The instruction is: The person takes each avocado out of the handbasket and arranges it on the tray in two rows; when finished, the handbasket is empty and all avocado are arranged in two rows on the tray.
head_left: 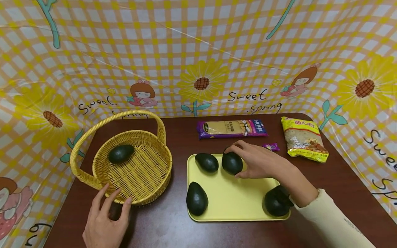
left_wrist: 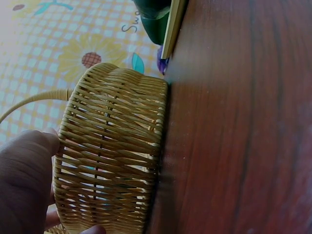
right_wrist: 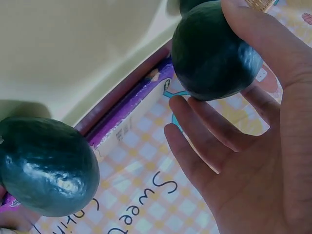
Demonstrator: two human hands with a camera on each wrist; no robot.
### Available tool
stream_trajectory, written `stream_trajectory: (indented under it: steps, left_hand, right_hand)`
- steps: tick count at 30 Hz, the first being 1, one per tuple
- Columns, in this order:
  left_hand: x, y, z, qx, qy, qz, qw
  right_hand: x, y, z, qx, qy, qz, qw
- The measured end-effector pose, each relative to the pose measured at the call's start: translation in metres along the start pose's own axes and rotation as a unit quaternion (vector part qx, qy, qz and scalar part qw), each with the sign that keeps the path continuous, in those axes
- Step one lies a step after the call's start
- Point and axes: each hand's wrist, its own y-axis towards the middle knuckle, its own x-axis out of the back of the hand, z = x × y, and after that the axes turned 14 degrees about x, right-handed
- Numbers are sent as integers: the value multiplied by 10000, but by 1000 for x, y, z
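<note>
My right hand [head_left: 258, 160] grips a dark green avocado [head_left: 232, 163] at the tray's far side, thumb and fingers on opposite sides of it. In the right wrist view this avocado [right_wrist: 214, 58] shows large beside my thumb. The yellow tray [head_left: 235, 203] also bears an avocado [head_left: 207, 162] just left of the gripped one, another [head_left: 196, 199] at the near left, and one [head_left: 275, 203] at the near right, partly covered by my wrist. My left hand [head_left: 107, 220] touches the near rim of the wicker basket [head_left: 167, 172], fingers spread. One avocado [head_left: 121, 154] lies inside the basket.
Behind the tray lies a long purple pasta packet [head_left: 232, 128]. A small purple packet [head_left: 271, 147] sits beyond my right hand, and a yellow bag [head_left: 305, 139] lies at the far right. The basket's handle [head_left: 118, 117] arches high. A patterned cloth [head_left: 173, 44] surrounds the brown table [head_left: 167, 224].
</note>
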Motion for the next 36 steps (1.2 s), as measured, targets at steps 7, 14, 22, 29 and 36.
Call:
stream_trajectory:
  steps: [7,14,22,29,36]
  left_hand:
    - [1,0,0,13,-68,-45,10000]
    - [-1,0,1,35,-59,-45,10000]
    - [0,0,0,23,-8,-20,10000]
    - [0,0,0,-22,-21,-35,10000]
    - [-1,1,1,-10,-52,-21,10000]
  right_hand:
    - [5,8,-1,-138,103,466,9988]
    - [3,13,-8,-256,130,987,9947]
    - [-6,14,-17,-240,240,1007,9943]
    - [-12,9,-25,-231,198,882,9956]
    - [-12,7,-27,-259,321,908,9950]
